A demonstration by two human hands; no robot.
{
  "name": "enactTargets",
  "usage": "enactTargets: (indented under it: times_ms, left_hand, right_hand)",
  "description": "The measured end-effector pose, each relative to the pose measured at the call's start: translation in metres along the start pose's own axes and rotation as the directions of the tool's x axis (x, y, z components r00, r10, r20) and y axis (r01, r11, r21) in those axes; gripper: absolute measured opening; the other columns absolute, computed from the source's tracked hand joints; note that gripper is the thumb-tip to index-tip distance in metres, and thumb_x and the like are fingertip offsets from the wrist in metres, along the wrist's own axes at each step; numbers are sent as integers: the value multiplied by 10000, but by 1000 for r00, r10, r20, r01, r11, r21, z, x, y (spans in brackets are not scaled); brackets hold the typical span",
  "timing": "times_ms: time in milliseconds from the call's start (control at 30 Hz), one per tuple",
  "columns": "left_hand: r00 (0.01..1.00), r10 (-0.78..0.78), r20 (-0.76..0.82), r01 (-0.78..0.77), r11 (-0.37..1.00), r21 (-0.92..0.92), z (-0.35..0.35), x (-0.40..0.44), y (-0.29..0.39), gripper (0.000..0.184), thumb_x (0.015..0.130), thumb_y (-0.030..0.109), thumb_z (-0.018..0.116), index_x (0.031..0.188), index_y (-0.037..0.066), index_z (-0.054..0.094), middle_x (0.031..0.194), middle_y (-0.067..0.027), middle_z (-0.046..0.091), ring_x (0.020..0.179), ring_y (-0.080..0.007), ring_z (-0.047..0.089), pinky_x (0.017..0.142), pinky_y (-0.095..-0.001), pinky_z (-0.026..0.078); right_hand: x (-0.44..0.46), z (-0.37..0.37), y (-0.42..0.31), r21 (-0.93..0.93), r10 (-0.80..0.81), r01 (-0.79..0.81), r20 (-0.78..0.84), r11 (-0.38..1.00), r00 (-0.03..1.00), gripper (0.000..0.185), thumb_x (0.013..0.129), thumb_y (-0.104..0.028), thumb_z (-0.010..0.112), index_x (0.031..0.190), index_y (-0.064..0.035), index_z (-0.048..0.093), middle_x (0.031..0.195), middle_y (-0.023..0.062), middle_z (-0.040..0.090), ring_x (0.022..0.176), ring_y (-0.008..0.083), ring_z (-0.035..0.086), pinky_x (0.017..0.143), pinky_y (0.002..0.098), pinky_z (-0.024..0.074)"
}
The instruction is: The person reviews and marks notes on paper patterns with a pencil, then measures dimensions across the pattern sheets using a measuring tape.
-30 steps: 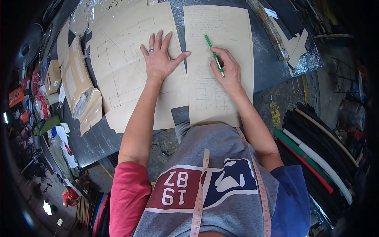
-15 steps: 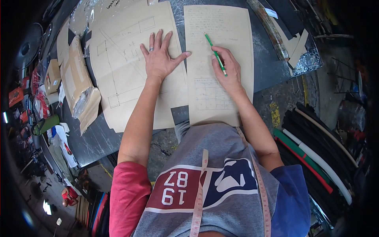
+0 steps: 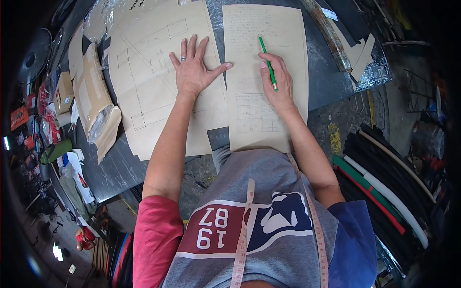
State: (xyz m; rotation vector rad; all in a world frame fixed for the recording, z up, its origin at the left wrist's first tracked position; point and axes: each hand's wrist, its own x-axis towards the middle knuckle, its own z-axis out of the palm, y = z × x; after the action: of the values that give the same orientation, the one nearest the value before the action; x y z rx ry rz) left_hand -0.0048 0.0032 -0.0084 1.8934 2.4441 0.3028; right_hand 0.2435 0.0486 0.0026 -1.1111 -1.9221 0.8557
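My left hand (image 3: pixel 194 72) lies flat with fingers spread on a large brown sheet (image 3: pixel 158 96) that bears drawn lines and long rectangles. Its thumb reaches to the left edge of a second, narrower brown sheet (image 3: pixel 245 77). My right hand (image 3: pixel 277 81) is over that narrower sheet and holds a green pencil (image 3: pixel 270 67), whose far end points up toward rows of handwriting. A ruled table is drawn on the lower part of the narrower sheet. Whether the pencil tip touches the paper I cannot tell.
Both sheets lie on a dark worktable (image 3: pixel 113 177). A brown paper-wrapped package (image 3: pixel 93 91) is at the left, a long wrapped roll (image 3: pixel 331 36) at the upper right. Fabric rolls (image 3: pixel 389 187) stand lower right. A measuring tape (image 3: pixel 242 240) hangs over my shirt. Another person (image 3: pixel 85 238) is far off, lower left.
The pencil's upper end has moved right and slightly up across the handwriting, and the pencil stands steeper in my right hand. My left hand stays almost in place.
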Motion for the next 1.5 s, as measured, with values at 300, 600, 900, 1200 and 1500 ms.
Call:
enactTargets:
  times_ms: [300,600,900,1200,1500]
  left_hand:
    - [1000,0,9,0,1000,-5,-3,0,1,1197,684,940,655,1607,205,451,1716,-101,318,1621,-316,189,1257,-713,59]
    - [1000,-3,16,3,1000,11,-4,0,2,1182,702,891,706,1615,193,433,1725,-114,310,1622,-327,198,1255,-693,84]
    - [1000,-1,6,1,1000,-8,0,0,1,1195,690,915,684,1614,198,437,1724,-107,307,1623,-324,188,1256,-709,59]
    - [1000,2,1,-2,1000,-26,1,0,0,1173,705,918,667,1607,202,448,1717,-109,314,1623,-327,182,1251,-724,51]
    - [1000,1,-4,-1,1000,-14,3,1,-1,1153,719,919,652,1602,204,457,1716,-110,315,1622,-329,187,1246,-730,56]
  right_hand:
    - [0,0,-2,8,11,-11,-9,1000,1000,254,1048,-170,610,1281,-76,649,1240,159,677,1114,363,681,952,427,540]
    - [-3,1,-6,23,16,-16,-12,1000,1000,256,1028,-170,641,1265,-76,653,1223,158,677,1085,363,686,937,424,543]
    - [-5,1,-5,5,-22,22,35,1000,999,345,949,-204,739,1269,-97,665,1227,132,683,1124,346,663,970,433,523]
    - [-8,-2,-8,-78,-102,111,109,991,989,367,887,-188,792,1238,-115,712,1240,116,696,1153,333,642,1018,424,498]
    - [-8,0,-4,-117,-153,163,91,980,984,338,901,-268,774,1198,-113,729,1213,99,706,1081,300,639,986,409,480]
